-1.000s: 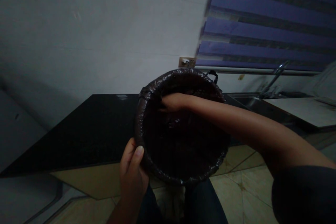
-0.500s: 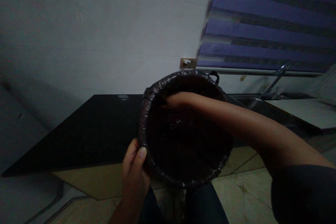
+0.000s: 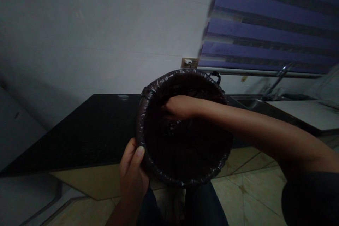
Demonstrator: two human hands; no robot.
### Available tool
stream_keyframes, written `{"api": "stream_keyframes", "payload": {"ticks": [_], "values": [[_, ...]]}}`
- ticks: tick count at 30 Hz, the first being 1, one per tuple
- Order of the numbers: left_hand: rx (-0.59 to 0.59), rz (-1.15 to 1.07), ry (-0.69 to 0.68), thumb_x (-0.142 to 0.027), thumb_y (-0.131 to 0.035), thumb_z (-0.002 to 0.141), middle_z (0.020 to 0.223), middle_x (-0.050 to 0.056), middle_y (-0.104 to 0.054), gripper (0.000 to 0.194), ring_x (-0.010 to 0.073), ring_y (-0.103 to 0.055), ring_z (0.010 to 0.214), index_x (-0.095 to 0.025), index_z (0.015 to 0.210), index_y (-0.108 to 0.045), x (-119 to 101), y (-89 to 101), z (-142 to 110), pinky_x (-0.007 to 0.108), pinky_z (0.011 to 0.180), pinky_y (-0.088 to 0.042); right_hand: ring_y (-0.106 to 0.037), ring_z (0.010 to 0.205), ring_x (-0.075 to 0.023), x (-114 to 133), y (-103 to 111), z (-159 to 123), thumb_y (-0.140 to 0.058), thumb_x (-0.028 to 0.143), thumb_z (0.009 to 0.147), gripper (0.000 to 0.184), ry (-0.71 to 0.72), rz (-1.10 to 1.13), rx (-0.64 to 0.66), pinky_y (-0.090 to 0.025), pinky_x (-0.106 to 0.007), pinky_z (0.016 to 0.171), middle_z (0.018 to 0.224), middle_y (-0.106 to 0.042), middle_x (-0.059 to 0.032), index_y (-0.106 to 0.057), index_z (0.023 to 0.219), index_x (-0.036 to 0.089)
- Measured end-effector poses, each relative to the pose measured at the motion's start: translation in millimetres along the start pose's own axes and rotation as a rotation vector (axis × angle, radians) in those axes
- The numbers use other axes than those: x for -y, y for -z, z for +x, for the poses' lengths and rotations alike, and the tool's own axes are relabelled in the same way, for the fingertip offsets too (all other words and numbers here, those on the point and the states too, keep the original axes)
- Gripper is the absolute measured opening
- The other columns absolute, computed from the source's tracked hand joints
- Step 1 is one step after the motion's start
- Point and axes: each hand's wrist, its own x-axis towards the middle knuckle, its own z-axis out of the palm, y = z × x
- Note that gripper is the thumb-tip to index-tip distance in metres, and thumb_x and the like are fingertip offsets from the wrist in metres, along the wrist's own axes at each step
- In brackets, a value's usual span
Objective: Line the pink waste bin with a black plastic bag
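The left hand (image 3: 132, 174) pinches the near-left rim of the bin (image 3: 182, 127), thumb pressed on the black liner (image 3: 150, 93), steadying it before the dark table (image 3: 87, 130). Right of it, the right hand (image 3: 178, 107) reaches inside the bin; whether its grip is spread or curled on the liner is unclear.

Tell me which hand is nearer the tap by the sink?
Right. The right hand reaches inside the lined bin, on the tap's side; the left hand grips the bin's near rim, farther away.
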Motion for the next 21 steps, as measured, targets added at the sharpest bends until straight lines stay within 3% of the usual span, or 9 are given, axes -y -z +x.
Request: {"api": "stream_keyframes", "payload": {"ticks": [3,9,21], "values": [[0.017,0.019,-0.012,-0.043,-0.077,0.073,0.065,0.000,-0.061,0.024,0.0144,-0.056,0.058,-0.019,0.074,-0.070,-1,-1.1,0,0.024,0.054,-0.048,-0.066,0.092,-0.0213,3,11,-6,-0.051,0.025,0.097,0.034,0.070,0.029,-0.064,-0.045,-0.031,0.078,0.111,-0.069,-0.0162,-0.071,0.120,0.010],[0.009,0.010,0.022,-0.040,-0.079,0.072,0.064,-0.001,-0.060,0.023,0.0123,-0.054,0.055,-0.019,0.074,-0.070,-1,1.8,0,0.022,0.051,-0.047,-0.062,0.108,-0.0229,-7,22,-3,-0.057,0.021,0.093,0.036,0.071,0.116,-0.239,-0.045,-0.033,0.092,0.126,-0.064,-0.0165,-0.066,0.125,0.007],[-0.003,0.015,0.031,-0.043,-0.079,0.070,0.068,0.002,-0.064,0.026,0.0157,-0.058,0.062,-0.019,0.075,-0.071,-2,1.9,1,0.025,0.057,-0.051,-0.062,0.102,-0.0196,-7,22,-2,-0.058,0.021,0.091,0.033,0.019,0.189,-0.236,-0.045,-0.029,0.088,0.117,-0.067,-0.0165,-0.069,0.118,0.008]]}}
